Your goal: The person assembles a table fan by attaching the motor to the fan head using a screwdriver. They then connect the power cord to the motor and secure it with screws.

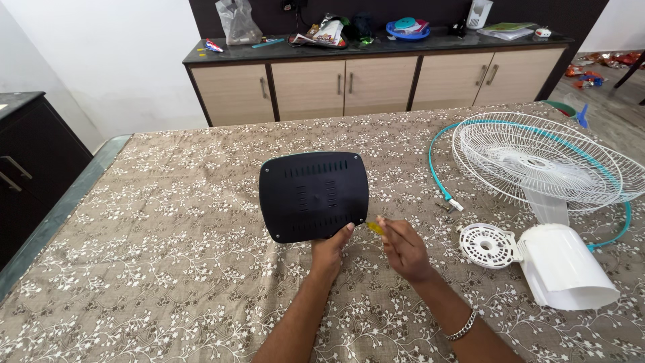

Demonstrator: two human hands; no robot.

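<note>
Left hand [329,252] grip under black cover [314,195] (lower edge).

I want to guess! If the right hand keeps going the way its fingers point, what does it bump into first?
Probably the black vented panel: the right hand points its small yellow tool up-left at the panel's lower corner, which the left hand grips.

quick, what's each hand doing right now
Left hand: closed on the lower edge of the black cover.
Right hand: pinching a small yellow tool at the cover's corner.

Black panel [314,195], floral brown tablecloth [168,255]
</note>
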